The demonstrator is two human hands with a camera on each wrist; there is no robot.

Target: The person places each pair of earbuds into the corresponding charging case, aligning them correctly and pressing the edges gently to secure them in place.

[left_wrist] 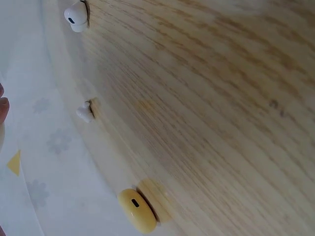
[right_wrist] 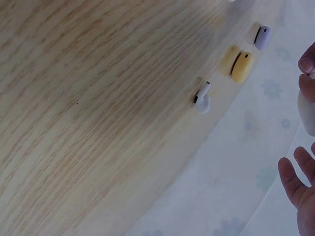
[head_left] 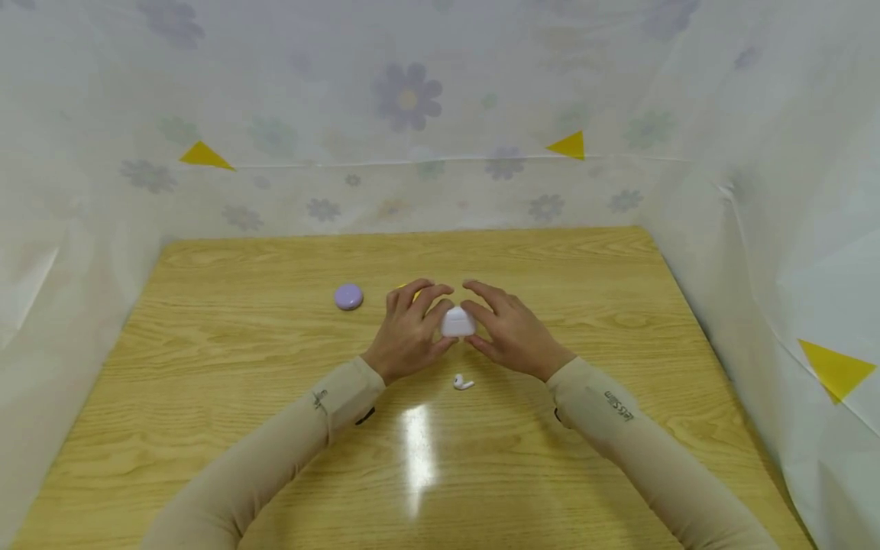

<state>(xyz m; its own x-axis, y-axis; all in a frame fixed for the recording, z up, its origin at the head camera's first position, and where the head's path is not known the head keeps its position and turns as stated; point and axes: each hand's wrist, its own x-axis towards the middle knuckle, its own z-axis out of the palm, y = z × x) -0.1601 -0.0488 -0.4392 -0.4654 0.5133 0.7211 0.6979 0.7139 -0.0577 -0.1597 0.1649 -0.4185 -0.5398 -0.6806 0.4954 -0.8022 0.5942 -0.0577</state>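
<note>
Between both hands, above the table, is a small white earbud case point(head_left: 457, 324), its lid seam facing the head camera. My left hand point(head_left: 415, 330) grips its left side with thumb and fingers. My right hand point(head_left: 517, 333) holds the right side, thumb low and curled fingers higher. In the right wrist view, a thumb and fingertip point(right_wrist: 307, 83) pinch the case's edge while other fingers point(right_wrist: 291, 183) spread apart from it. A loose white earbud point(head_left: 461, 383) lies on the table nearer the body. Two white pieces show in the left wrist view, an earbud point(left_wrist: 77, 14) and a smaller one point(left_wrist: 85, 113).
A round purple case point(head_left: 348, 296) sits on the wooden table point(head_left: 261, 397) left of the hands. The yellow case point(left_wrist: 137, 210) is mostly behind my left hand in the head view. Flower-printed sheeting point(head_left: 409, 95) with yellow triangles encloses the table's back and sides.
</note>
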